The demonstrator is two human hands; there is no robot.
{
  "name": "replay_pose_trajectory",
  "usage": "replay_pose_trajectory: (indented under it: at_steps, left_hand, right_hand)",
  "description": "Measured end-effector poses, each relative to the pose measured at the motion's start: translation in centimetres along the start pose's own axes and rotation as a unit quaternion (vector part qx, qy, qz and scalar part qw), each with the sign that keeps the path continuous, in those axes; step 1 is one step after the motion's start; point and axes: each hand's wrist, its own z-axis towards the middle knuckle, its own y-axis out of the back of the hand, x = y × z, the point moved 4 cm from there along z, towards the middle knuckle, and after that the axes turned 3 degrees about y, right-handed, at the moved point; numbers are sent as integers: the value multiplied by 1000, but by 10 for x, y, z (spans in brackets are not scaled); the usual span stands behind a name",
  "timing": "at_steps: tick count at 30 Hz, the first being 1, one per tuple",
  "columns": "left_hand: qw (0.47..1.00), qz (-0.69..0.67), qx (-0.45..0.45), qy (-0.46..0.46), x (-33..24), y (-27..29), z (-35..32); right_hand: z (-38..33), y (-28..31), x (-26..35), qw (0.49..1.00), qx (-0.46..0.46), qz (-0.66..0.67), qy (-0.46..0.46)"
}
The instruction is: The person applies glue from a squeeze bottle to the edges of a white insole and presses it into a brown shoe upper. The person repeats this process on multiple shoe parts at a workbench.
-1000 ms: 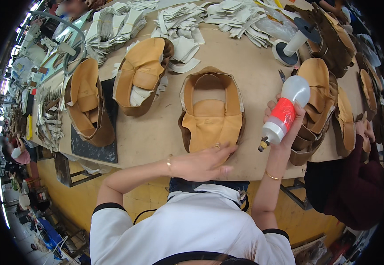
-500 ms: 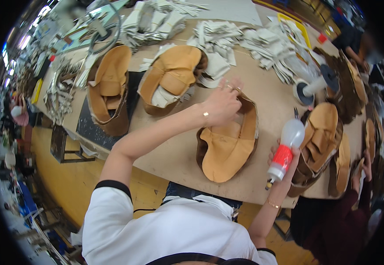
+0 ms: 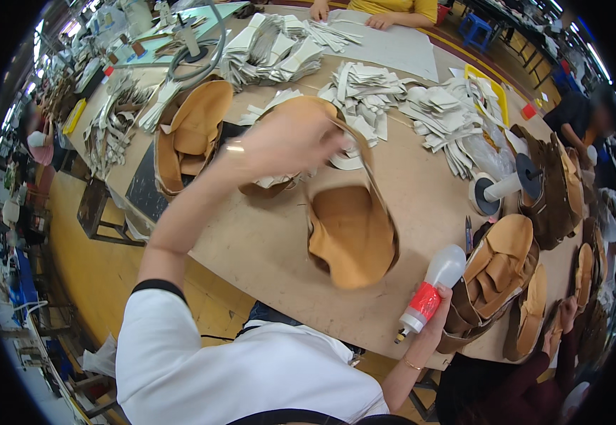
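Tan tabletop [image 3: 265, 237], scuffed; yellow floor [image 3: 67, 262] off to L. L hand [image 3: 290, 145] blurred, grip pinching far rim of shoe upper [image 3: 354, 237], tilted, abt mid-tabletop. R hand [image 3: 437, 312]: grip closed round plastic bottle [image 3: 445, 266], nozzle twd person. White strips [image 3: 272, 53] piled far side; spool [image 3: 503, 188] R; co-worker [image 3: 413, 15] in yellow opp.

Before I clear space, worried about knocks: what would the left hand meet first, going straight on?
Probably the tan shoe, its rim close by the left hand; beyond, perhaps the white strips. Blur leaves depth unclear.
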Motion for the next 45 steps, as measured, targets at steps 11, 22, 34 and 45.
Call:
replay_pose_trajectory:
  at_steps: [11, 22, 34, 45]
  left_hand:
    - [928, 66, -166, 328, 87, -6, -86]
    - [996, 1, -76, 51, -36, -21, -26]
    - [912, -98, 129, -377, -298, -226, 13]
    - [953, -127, 113, -251, -305, -260, 24]
  right_hand:
    - [5, 4, 1, 998, 45, -1, -49]
    - [-42, -2, 33, 991, 96, -68, 70]
    - [-147, 89, 95, 900, 44, 290, 324]
    - [-175, 153, 72, 866, -115, 286, 394]
